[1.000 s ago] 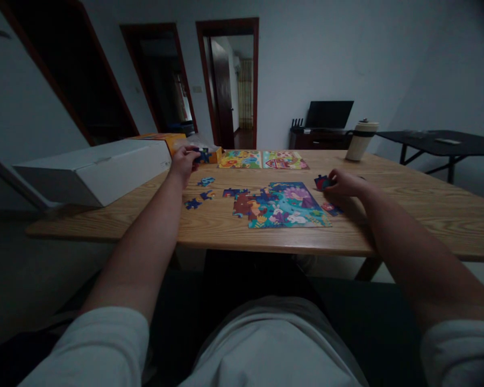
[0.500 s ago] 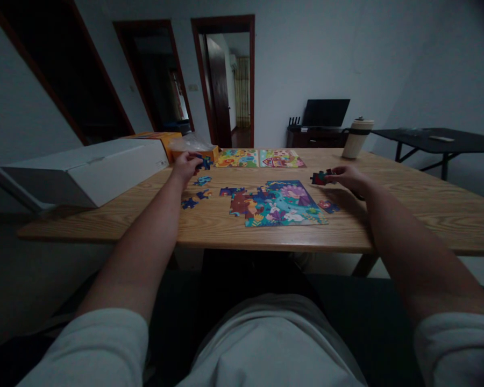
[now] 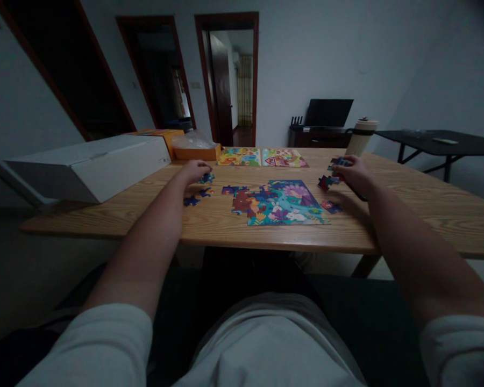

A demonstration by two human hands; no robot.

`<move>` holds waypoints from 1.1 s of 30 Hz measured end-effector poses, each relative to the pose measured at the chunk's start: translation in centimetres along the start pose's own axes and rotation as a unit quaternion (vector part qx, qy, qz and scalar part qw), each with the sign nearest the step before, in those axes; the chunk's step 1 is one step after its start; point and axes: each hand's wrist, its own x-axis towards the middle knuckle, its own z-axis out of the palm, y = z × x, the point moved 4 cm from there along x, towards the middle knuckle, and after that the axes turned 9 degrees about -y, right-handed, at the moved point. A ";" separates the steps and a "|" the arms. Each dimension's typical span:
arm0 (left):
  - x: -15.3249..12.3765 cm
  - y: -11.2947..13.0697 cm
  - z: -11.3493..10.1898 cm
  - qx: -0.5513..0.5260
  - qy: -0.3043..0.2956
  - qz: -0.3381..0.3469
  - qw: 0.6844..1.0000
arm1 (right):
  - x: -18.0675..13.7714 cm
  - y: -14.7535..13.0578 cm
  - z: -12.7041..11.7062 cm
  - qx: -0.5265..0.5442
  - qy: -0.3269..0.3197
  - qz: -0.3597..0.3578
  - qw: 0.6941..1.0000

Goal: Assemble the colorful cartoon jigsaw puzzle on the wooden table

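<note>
My left hand (image 3: pixel 194 171) is closed, fingertips at a blue puzzle piece (image 3: pixel 207 177) at the left of the table; whether one piece or two are there is unclear. Nearer to me lie more loose pieces, an orange-and-blue puzzle piece (image 3: pixel 206 192) and a dark blue puzzle piece (image 3: pixel 191 201). On the right, my right hand (image 3: pixel 353 169) pinches a bluish puzzle piece (image 3: pixel 339 161). Just below its fingers shows a dark red-and-green puzzle piece (image 3: pixel 325 183). Between my hands lies the partly joined jigsaw puzzle (image 3: pixel 284 204), with a loose piece (image 3: pixel 331 207) by its right edge.
Two joined, bright puzzles (image 3: pixel 242 157) lie at the table's far side. A white box (image 3: pixel 92 161) and an orange box (image 3: pixel 197 153) with clear plastic stand at the left. A beige tumbler (image 3: pixel 361 137) stands behind my right hand. The wooden table's front edge (image 3: pixel 250 247) is close to me.
My left hand has moved down and slightly toward me, over the blue piece on the table. My right hand has shifted slightly right, and a bluish piece now shows upright at its fingers.
</note>
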 end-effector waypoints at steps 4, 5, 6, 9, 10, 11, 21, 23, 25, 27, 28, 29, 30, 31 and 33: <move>-0.5 -1.4 0.4 0.143 -0.058 -0.065 0.986 | -0.5 -3.5 1.7 -0.033 -0.020 -0.052 0.998; -0.6 -1.6 0.4 0.159 -0.057 -0.071 0.983 | -0.6 -4.6 2.8 -0.044 -0.045 -0.065 0.996; -0.6 -1.7 0.4 0.173 -0.057 -0.075 0.980 | -0.8 -5.7 4.1 -0.057 -0.079 -0.076 0.992; -0.2 -1.4 0.6 0.207 -0.041 -0.059 0.976 | -1.7 -8.6 9.5 -0.085 -0.213 -0.113 0.967; 0.0 -1.0 0.8 0.216 -0.032 -0.046 0.975 | -2.0 -9.3 11.5 -0.095 -0.253 -0.124 0.955; 0.1 -0.6 1.1 0.219 -0.023 -0.027 0.975 | -2.3 -9.9 13.4 -0.106 -0.289 -0.131 0.942; -0.1 3.5 9.6 -0.004 -0.193 0.184 0.964 | -2.5 -7.7 22.1 -0.221 -0.379 -0.105 0.893; 0.0 3.2 10.7 0.002 -0.215 0.175 0.961 | -2.6 -7.1 22.4 -0.246 -0.381 -0.114 0.884; 0.1 3.1 11.2 0.021 -0.221 0.170 0.960 | -2.6 -6.8 22.6 -0.273 -0.381 -0.135 0.873; 0.0 3.2 11.4 0.051 -0.214 0.176 0.960 | -2.7 -6.8 22.8 -0.297 -0.379 -0.159 0.862; -0.1 3.3 11.3 0.067 -0.209 0.183 0.958 | -2.8 -6.8 23.0 -0.306 -0.376 -0.170 0.858; -0.4 3.5 11.2 0.084 -0.206 0.193 0.956 | -2.8 -6.8 23.1 -0.315 -0.371 -0.177 0.856; -0.6 3.7 11.2 0.102 -0.204 0.204 0.952 | -2.9 -6.9 23.2 -0.322 -0.367 -0.179 0.854; -0.9 3.9 11.1 0.119 -0.202 0.213 0.948 | -2.9 -6.9 23.3 -0.329 -0.364 -0.179 0.853; -1.3 4.1 10.9 0.147 -0.197 0.227 0.942 | -3.0 -6.9 23.3 -0.340 -0.359 -0.177 0.851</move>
